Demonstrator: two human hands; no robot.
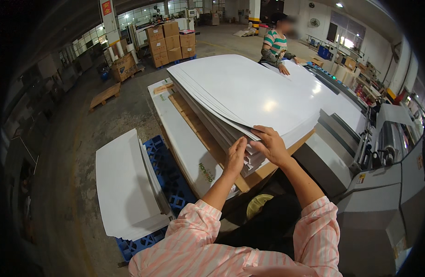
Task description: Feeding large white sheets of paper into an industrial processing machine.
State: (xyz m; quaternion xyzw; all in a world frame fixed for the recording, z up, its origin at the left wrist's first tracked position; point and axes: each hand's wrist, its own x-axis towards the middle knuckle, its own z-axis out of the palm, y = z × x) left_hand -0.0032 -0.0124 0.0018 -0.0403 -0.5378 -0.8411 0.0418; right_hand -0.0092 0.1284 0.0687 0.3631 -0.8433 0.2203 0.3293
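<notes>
Workshop floor [124, 111], glossy white sheets [249, 90]

Floor [78, 161]: grey, and down on it sits a blue pallet [168, 179], with a small wooden pallet [105, 96] further off!
Blue pallet: here's the low white pile [127, 184], right on top.
Brown board [185, 109]: directly on it, the tall white stack [249, 87]!

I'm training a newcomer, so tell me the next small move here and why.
Perhaps ease the left hand gently against the near corner of the taller stack of white sheets to even it: its upper edges look fanned along the left side, the right hand lies over that corner, and the left is close beside it.
</notes>
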